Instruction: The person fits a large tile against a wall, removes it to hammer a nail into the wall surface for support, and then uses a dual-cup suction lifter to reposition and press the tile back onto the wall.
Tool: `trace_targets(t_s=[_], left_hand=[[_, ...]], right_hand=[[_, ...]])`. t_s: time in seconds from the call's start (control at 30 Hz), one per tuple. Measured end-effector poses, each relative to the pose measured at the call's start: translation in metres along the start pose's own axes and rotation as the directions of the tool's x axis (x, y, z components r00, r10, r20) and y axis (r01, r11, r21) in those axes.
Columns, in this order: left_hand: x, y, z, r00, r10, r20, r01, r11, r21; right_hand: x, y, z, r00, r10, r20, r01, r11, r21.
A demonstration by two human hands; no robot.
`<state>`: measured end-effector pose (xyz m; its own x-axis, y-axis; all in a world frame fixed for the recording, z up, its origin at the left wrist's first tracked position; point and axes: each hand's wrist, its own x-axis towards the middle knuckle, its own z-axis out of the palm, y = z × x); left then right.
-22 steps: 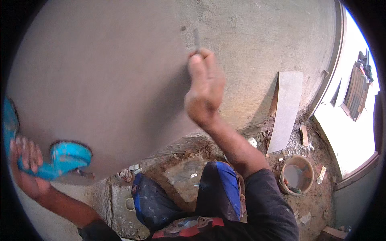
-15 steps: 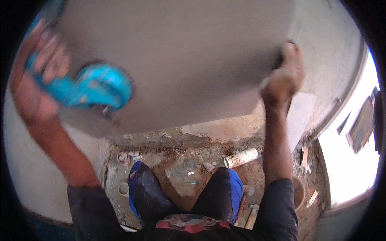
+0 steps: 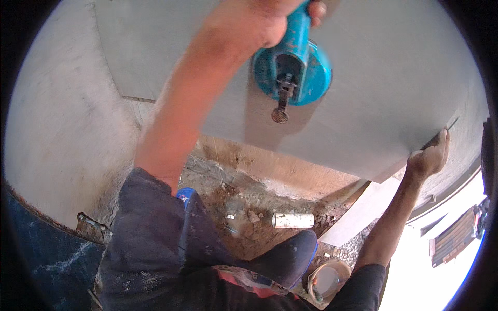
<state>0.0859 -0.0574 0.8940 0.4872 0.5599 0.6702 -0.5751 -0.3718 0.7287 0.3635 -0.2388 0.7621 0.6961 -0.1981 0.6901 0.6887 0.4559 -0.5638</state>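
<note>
Head view looks down past a large grey tile (image 3: 373, 78) that fills the upper middle and right of the picture, held up off the ground in front of a plastered wall (image 3: 57, 119). Its face is smooth, matt and plain grey, with a straight lower edge running down toward the right. A blue suction cup lifter (image 3: 293, 65) sits pressed flat on the tile's face, its round cup below the handle and a dark metal lever with a knurled knob hanging from its middle. The left hand (image 3: 259, 18) is at the top of the picture, its fingers closed around the lifter's blue handle; the tile lies directly behind those fingers. The right hand (image 3: 430, 155) is at the tile's lower right corner, its fingers curled shut on the edge, so the tile sits above and to the left of that hand. Below the tile lies bare dirt floor (image 3: 244, 207) strewn with rubble. A second pale tile (image 3: 358, 212) lies slanted near the right forearm. A round bucket (image 3: 327, 280) stands by the person's knee, and a short white pipe piece (image 3: 293, 220) lies on the dirt.
</note>
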Motion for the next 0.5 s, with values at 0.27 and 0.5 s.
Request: trace_targets(t_s=[0.27, 0.5], left_hand=[[0.032, -0.011, 0.040, 0.982, -0.023, 0.189, 0.026, 1.000, -0.014], [0.056, -0.033, 0.047, 0.973, -0.073, 0.218, 0.075, 0.997, 0.000]], right_hand=[[0.039, 0.018, -0.019, 0.996, 0.063, -0.055, -0.060, 0.997, 0.043], [0.052, 0.042, -0.024, 0.995, 0.046, -0.092, -0.042, 0.998, 0.045]])
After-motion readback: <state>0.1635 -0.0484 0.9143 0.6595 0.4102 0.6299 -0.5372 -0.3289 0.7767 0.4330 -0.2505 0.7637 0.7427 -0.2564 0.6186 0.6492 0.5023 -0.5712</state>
